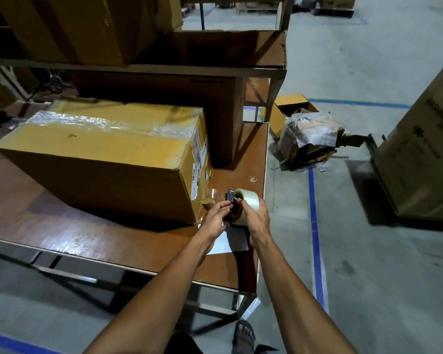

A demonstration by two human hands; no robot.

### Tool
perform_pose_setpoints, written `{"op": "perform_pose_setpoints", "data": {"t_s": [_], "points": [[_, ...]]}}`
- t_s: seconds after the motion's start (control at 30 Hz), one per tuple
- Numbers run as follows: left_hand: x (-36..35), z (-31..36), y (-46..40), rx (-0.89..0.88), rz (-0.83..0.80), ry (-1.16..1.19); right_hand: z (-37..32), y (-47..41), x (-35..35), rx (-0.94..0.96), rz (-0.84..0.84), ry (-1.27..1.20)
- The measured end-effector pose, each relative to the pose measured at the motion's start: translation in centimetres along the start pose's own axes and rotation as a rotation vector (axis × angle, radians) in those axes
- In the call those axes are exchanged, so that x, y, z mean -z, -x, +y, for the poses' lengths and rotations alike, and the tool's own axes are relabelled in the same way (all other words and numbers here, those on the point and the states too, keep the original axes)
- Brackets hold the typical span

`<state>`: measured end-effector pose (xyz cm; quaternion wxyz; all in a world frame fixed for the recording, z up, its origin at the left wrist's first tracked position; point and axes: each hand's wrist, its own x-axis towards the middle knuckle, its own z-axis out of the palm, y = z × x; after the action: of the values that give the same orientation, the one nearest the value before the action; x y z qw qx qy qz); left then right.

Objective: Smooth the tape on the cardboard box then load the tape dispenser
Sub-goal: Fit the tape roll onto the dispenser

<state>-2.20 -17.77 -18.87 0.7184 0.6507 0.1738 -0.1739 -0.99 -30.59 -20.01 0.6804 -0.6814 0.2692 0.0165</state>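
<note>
Warehouse floor, grey concrete marked with blue tape lines, fills the right of the frame, with a heap of torn cardboard and plastic wrap lying just off the bench's far corner. From the head view, a brown wooden workbench runs across the middle, and on it sits the cardboard box, left of centre, its top seam covered by a wrinkled strip of clear tape that looks only partly pressed flat. At the box's near right corner both hands work close together over the bench. The right hand is wrapped around a roll of clear tape, holding it steady, I'd guess, so it can be seated. The left hand pinches at the dark metal tape dispenser beside the roll's core, probably feeding the loose end through; the fingertips hide the exact contact. A white sheet lies under the wrists. Loading seems underway, not finished.
</note>
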Motion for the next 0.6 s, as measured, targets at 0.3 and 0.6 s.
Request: {"op": "perform_pose_setpoints", "data": {"t_s": [0.3,0.6], "points": [[0.5,0.0,-1.2,-0.099,0.136,-0.036,0.0,0.0,2.1,-0.039,-0.176,-0.337],[0.0,1.5,-1.3,-0.146,0.146,0.038,-1.2,0.6,4.4,-0.005,-0.416,-0.467]]}}
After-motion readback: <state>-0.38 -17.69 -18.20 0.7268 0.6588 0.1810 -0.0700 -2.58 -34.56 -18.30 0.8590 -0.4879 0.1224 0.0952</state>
